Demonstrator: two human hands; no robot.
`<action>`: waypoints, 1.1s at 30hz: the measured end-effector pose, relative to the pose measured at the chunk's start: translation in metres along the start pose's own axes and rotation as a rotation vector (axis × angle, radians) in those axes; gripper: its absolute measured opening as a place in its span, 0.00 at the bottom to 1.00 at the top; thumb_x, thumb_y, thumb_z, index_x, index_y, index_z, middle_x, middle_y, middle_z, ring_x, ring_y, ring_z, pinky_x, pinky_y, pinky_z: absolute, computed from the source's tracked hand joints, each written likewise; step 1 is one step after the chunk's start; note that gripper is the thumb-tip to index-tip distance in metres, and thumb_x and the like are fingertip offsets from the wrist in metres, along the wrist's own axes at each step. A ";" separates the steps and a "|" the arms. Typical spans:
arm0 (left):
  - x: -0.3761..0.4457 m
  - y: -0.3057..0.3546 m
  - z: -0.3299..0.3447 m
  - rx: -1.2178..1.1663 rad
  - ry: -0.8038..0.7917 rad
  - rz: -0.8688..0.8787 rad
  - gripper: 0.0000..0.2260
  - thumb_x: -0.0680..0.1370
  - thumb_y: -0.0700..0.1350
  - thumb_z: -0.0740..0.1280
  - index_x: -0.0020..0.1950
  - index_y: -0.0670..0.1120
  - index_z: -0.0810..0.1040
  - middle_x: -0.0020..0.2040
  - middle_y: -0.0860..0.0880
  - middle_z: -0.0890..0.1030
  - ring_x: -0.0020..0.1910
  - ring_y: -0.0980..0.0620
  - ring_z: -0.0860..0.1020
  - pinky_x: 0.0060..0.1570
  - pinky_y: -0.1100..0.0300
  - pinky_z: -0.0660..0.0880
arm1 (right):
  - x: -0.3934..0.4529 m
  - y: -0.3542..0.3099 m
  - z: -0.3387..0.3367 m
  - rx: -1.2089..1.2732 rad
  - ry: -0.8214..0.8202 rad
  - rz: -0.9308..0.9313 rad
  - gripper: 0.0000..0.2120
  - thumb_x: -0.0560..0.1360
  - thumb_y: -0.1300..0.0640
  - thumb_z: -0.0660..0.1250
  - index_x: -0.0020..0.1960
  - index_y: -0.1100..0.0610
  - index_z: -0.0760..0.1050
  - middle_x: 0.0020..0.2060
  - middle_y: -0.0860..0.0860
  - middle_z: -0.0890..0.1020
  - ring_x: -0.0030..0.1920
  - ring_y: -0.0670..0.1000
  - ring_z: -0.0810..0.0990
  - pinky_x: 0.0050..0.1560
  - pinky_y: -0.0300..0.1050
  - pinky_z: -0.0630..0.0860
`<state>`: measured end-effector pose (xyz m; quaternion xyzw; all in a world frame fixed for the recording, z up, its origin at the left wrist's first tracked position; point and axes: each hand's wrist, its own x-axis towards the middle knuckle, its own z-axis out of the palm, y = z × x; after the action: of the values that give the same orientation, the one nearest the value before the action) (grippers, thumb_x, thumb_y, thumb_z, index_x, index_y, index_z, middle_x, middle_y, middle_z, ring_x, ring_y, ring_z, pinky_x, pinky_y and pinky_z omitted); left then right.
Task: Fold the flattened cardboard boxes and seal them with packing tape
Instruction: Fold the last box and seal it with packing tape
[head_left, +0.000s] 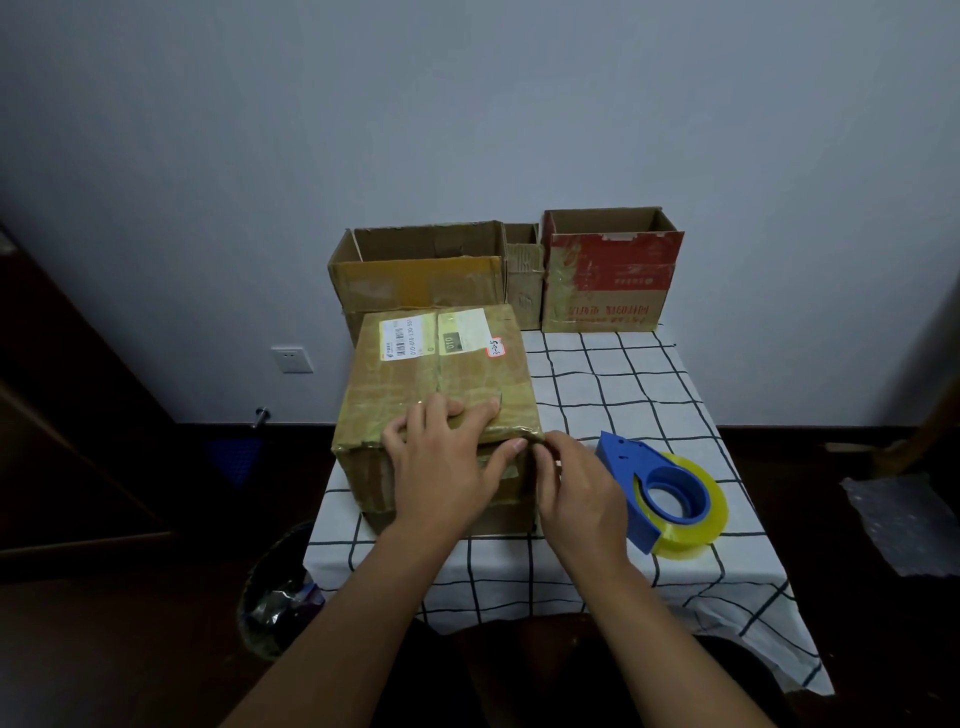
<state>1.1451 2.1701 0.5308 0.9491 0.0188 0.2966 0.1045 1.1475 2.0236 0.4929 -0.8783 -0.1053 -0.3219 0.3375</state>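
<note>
I see the closed cardboard box (436, 395) standing on the near-left part of the worktop (623, 384), its top flaps down and carrying a white shipping label (400, 340) and a small red-edged sticker (494, 347) toward the far edge. My left hand (441, 467) lies across the near top edge of the box, fingers straight and spread, pressing down over the top and front face with nothing clamped in its grip. My right hand (576, 488) is at the box's near right corner, thumb and fingertips brought together in a pinch on something at that corner; I cannot tell whether it is tape or the cardboard itself. Just beside that hand, on the checked cloth, rests the blue tape dispenser (654, 488) with its roll of yellowish packing tape (711, 514), apart from the box. Against the wall at the back of the worktop stand three open boxes: a wide brown one (415, 275), a narrow brown one (524, 280) and a red-printed one (613, 275). A bin (275, 587) sits on the floor at the left.
</note>
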 end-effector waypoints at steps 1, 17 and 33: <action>0.000 0.000 0.000 0.000 0.002 0.000 0.19 0.74 0.67 0.64 0.60 0.60 0.78 0.53 0.50 0.74 0.53 0.49 0.70 0.56 0.48 0.61 | 0.003 -0.001 0.000 -0.037 0.003 -0.005 0.13 0.80 0.51 0.57 0.49 0.56 0.78 0.35 0.50 0.80 0.33 0.51 0.78 0.29 0.43 0.70; 0.002 0.001 -0.003 -0.042 -0.030 -0.018 0.17 0.73 0.63 0.69 0.59 0.58 0.79 0.53 0.50 0.74 0.54 0.49 0.70 0.57 0.48 0.60 | 0.034 -0.002 -0.030 -0.154 -0.409 -0.049 0.10 0.81 0.47 0.61 0.48 0.53 0.74 0.38 0.48 0.79 0.37 0.49 0.76 0.33 0.47 0.72; -0.046 -0.065 -0.046 -0.063 0.074 0.248 0.19 0.76 0.61 0.62 0.66 0.61 0.72 0.62 0.48 0.72 0.60 0.44 0.68 0.57 0.46 0.65 | 0.107 -0.018 0.001 0.642 -0.518 0.555 0.42 0.74 0.42 0.70 0.79 0.47 0.52 0.78 0.49 0.58 0.74 0.54 0.64 0.73 0.56 0.65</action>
<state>1.0828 2.2379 0.5284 0.9288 -0.1044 0.3425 0.0959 1.2233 2.0344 0.5699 -0.7761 -0.0418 0.0573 0.6266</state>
